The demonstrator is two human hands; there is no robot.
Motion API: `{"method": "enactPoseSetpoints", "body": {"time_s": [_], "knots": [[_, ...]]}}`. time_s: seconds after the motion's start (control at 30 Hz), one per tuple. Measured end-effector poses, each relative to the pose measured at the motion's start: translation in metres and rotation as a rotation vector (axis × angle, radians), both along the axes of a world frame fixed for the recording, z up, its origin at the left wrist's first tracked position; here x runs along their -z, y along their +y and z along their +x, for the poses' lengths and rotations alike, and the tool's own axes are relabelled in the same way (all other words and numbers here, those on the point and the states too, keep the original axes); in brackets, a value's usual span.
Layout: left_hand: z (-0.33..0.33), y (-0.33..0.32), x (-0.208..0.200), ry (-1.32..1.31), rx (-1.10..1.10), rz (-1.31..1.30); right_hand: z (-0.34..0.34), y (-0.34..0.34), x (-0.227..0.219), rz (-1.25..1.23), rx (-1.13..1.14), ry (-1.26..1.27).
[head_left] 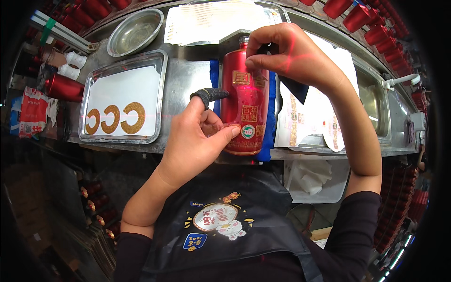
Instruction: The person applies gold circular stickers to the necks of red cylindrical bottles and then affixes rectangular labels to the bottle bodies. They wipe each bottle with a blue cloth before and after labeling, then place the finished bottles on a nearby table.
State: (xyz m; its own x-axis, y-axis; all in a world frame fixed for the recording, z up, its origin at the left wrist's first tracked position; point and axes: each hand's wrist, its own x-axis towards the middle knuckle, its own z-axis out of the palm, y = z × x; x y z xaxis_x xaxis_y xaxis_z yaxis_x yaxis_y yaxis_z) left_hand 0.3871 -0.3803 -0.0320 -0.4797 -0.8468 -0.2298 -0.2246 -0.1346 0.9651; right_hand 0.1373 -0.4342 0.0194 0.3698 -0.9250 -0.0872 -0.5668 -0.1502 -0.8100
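Note:
A glossy red bottle (235,101) with gold lettering lies on a blue cloth (268,141), its neck pointing away from me. My left hand (190,136) grips its left side. The thumb presses near the base and the index finger, in a black finger cot (209,96), rests higher up. Over the bottle's shoulder, my right hand (286,54) is closed in a pinch, fingertips close to the red surface. Whatever they pinch is too small to make out. A dark pointed flat piece (296,89) shows below that hand; how it is held is hidden.
At left, a metal tray (162,94) holds white paper with three gold C-shaped pieces (133,118). Behind it sits a metal bowl (136,33). Sticker sheets (211,21) lie at the back, more at right before a sink (376,108). A white bin (338,188) stands below the counter.

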Motion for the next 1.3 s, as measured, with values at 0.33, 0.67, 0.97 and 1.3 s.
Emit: {"method": "enactPoseSetpoints", "body": {"time_s": [0.33,0.67,0.97,1.3], "knots": [[0.005,-0.002,0.009,0.024,0.017,0.024,-0.002,0.0,0.007,-0.059,0.011,0.023],[0.006,-0.011,0.007,-0.272,0.057,-0.319,-0.003,-0.001,0.012,-0.051,0.074,0.016],[0.004,-0.007,0.024,-0.113,0.174,-0.165,-0.003,0.003,0.017,-0.147,0.104,0.036],[0.017,-0.013,0.045,0.016,0.252,-0.633,0.017,0.096,0.024,-0.441,0.22,0.17]]}}
